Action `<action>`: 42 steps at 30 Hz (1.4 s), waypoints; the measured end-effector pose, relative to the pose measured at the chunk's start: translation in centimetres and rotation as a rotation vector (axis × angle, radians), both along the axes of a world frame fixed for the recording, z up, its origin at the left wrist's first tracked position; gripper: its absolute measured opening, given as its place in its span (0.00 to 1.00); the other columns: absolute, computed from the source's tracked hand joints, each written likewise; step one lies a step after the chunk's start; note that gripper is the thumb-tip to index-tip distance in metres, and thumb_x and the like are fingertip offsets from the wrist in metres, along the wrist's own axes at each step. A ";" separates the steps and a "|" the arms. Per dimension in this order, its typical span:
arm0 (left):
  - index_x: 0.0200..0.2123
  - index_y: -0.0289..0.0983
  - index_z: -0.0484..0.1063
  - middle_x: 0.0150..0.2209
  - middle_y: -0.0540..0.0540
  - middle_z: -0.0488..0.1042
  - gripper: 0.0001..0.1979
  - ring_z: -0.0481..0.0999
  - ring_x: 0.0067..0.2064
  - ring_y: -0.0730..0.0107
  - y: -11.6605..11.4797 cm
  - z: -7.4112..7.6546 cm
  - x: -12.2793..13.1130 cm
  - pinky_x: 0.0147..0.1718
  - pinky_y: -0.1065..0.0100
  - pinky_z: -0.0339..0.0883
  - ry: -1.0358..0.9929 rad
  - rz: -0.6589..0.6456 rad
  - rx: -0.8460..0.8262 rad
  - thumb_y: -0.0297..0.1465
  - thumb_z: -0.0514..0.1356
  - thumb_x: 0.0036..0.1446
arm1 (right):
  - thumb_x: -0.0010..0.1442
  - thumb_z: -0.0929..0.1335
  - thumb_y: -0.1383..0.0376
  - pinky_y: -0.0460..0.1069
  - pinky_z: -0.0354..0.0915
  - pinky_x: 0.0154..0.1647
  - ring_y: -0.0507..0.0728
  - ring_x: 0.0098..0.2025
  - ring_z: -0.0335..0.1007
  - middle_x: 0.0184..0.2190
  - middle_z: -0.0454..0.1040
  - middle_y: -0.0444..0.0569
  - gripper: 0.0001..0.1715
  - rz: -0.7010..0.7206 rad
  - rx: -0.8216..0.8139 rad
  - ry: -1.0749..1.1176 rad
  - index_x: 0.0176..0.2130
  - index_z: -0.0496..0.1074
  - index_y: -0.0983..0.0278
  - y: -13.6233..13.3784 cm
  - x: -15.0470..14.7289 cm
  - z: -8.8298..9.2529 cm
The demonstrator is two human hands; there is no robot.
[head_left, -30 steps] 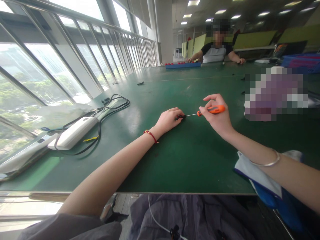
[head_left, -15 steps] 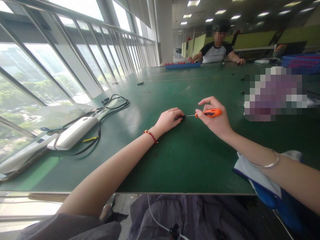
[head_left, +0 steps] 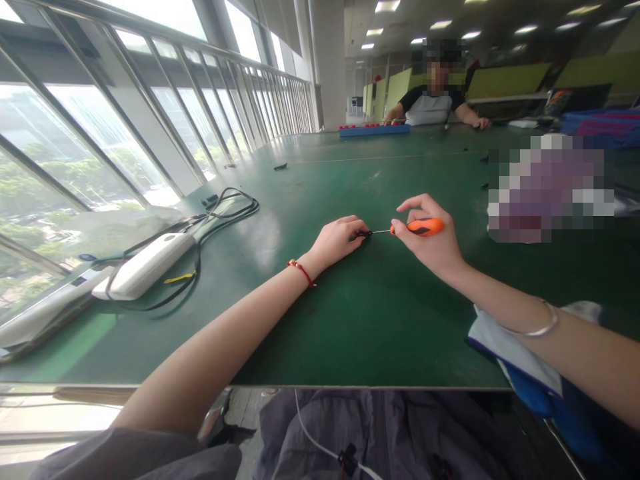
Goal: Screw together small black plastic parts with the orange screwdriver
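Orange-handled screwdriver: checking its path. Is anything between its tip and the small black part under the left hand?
Nothing visible. The orange-handled screwdriver in the right hand runs its shaft over green table straight to the small black part pinched by the left hand.

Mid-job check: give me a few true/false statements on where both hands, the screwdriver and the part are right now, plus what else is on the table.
1. The right hand grips an orange-handled screwdriver. True.
2. The screwdriver's shaft points at a small black part held at the left hand's fingertips. True.
3. The left hand is raised in the air. False: it rests on the green table.
4. The stretch of table left of the hands is bare. False: a white device and a black cable lie there, by the windows.
5. Another person sits at the far end, beside a blue tray. True.
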State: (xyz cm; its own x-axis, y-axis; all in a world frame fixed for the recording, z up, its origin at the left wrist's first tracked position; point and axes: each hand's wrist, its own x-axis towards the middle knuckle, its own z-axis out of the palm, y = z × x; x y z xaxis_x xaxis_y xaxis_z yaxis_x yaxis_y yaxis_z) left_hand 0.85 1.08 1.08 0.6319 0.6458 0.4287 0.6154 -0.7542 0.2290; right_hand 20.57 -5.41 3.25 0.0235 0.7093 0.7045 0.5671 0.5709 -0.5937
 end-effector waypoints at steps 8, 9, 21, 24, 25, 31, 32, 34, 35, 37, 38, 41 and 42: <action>0.42 0.39 0.75 0.42 0.47 0.75 0.12 0.75 0.41 0.66 0.0 0.1 -0.1 0.38 0.69 0.68 0.021 0.004 -0.003 0.28 0.54 0.57 | 0.51 0.70 0.67 0.50 0.66 0.32 0.54 0.30 0.69 0.32 0.70 0.44 0.15 0.076 0.075 0.053 0.40 0.66 0.59 0.1 -0.1 -0.3; 0.42 0.39 0.75 0.42 0.47 0.75 0.12 0.75 0.41 0.66 0.0 0.1 -0.1 0.38 0.69 0.68 0.022 0.003 -0.003 0.28 0.54 0.57 | 0.50 0.70 0.68 0.50 0.66 0.32 0.54 0.31 0.68 0.31 0.69 0.44 0.18 0.081 0.087 0.055 0.42 0.65 0.59 0.1 0.0 -0.3; 0.41 0.39 0.74 0.42 0.47 0.75 0.11 0.75 0.41 0.67 0.1 0.0 0.0 0.37 0.69 0.67 0.012 0.000 0.001 0.28 0.54 0.58 | 0.51 0.69 0.67 0.49 0.64 0.31 0.53 0.27 0.67 0.26 0.69 0.41 0.12 0.057 0.065 0.030 0.39 0.67 0.60 -0.3 -0.3 0.0; 0.41 0.39 0.74 0.42 0.47 0.75 0.11 0.75 0.40 0.67 0.1 0.0 0.0 0.37 0.69 0.67 0.015 0.000 0.006 0.28 0.54 0.58 | 0.49 0.70 0.67 0.49 0.64 0.30 0.53 0.27 0.66 0.27 0.67 0.40 0.19 0.063 0.072 0.044 0.43 0.65 0.59 0.0 -0.1 -0.1; 0.41 0.39 0.74 0.42 0.47 0.75 0.11 0.75 0.40 0.67 0.1 0.0 0.0 0.37 0.69 0.67 0.017 0.000 0.007 0.28 0.54 0.58 | 0.49 0.70 0.66 0.49 0.63 0.29 0.52 0.25 0.65 0.25 0.65 0.39 0.19 0.052 0.053 0.023 0.43 0.65 0.59 0.0 -0.1 -0.1; 0.41 0.39 0.74 0.42 0.47 0.75 0.11 0.75 0.41 0.67 0.1 0.0 0.0 0.38 0.68 0.67 0.014 0.004 0.002 0.29 0.54 0.58 | 0.54 0.69 0.61 0.50 0.60 0.29 0.52 0.22 0.63 0.21 0.69 0.41 0.06 0.007 -0.020 -0.095 0.28 0.69 0.60 -0.3 -0.2 0.1; 0.41 0.39 0.74 0.42 0.47 0.75 0.11 0.75 0.41 0.67 0.1 0.0 0.0 0.38 0.68 0.68 0.015 0.005 -0.001 0.28 0.54 0.58 | 0.54 0.69 0.62 0.50 0.62 0.30 0.53 0.24 0.65 0.24 0.71 0.43 0.05 -0.003 0.000 -0.085 0.29 0.69 0.60 -0.3 -0.2 0.1; 0.41 0.39 0.74 0.42 0.47 0.75 0.11 0.75 0.41 0.67 0.1 0.0 0.0 0.38 0.69 0.68 0.018 0.004 -0.004 0.28 0.54 0.58 | 0.53 0.69 0.65 0.52 0.64 0.34 0.54 0.27 0.67 0.29 0.73 0.44 0.05 -0.003 0.043 -0.039 0.34 0.69 0.60 -0.2 -0.2 0.0; 0.42 0.39 0.74 0.42 0.47 0.75 0.11 0.75 0.41 0.67 0.0 0.0 0.0 0.38 0.69 0.68 0.018 0.003 -0.004 0.28 0.54 0.58 | 0.52 0.69 0.66 0.52 0.65 0.35 0.54 0.28 0.68 0.30 0.73 0.45 0.09 0.009 0.061 -0.015 0.37 0.68 0.60 -0.1 -0.1 -0.1; 0.42 0.39 0.74 0.42 0.47 0.75 0.11 0.75 0.41 0.67 0.0 0.0 -0.1 0.38 0.69 0.68 0.016 0.002 -0.003 0.28 0.54 0.58 | 0.51 0.69 0.67 0.51 0.66 0.35 0.54 0.28 0.68 0.30 0.71 0.43 0.16 0.034 0.080 0.016 0.41 0.66 0.60 0.0 0.0 -0.1; 0.42 0.39 0.74 0.42 0.47 0.75 0.11 0.75 0.41 0.67 0.0 0.0 -0.1 0.38 0.68 0.68 0.015 0.002 -0.001 0.28 0.54 0.58 | 0.50 0.70 0.67 0.51 0.66 0.34 0.54 0.28 0.68 0.29 0.69 0.42 0.19 0.037 0.078 0.017 0.43 0.65 0.59 0.1 0.0 -0.1; 0.41 0.39 0.74 0.42 0.47 0.75 0.11 0.75 0.41 0.67 0.0 0.0 0.0 0.38 0.68 0.68 0.013 0.001 0.007 0.28 0.54 0.58 | 0.51 0.70 0.64 0.50 0.62 0.30 0.52 0.22 0.63 0.21 0.64 0.38 0.15 0.018 0.017 -0.037 0.39 0.66 0.59 -0.1 0.0 0.0; 0.41 0.39 0.74 0.42 0.47 0.75 0.11 0.75 0.41 0.67 0.0 0.0 0.0 0.38 0.68 0.68 0.014 0.002 0.008 0.28 0.54 0.58 | 0.52 0.70 0.63 0.49 0.61 0.28 0.52 0.20 0.61 0.18 0.63 0.37 0.10 0.018 -0.010 -0.056 0.36 0.67 0.60 -0.2 -0.1 0.1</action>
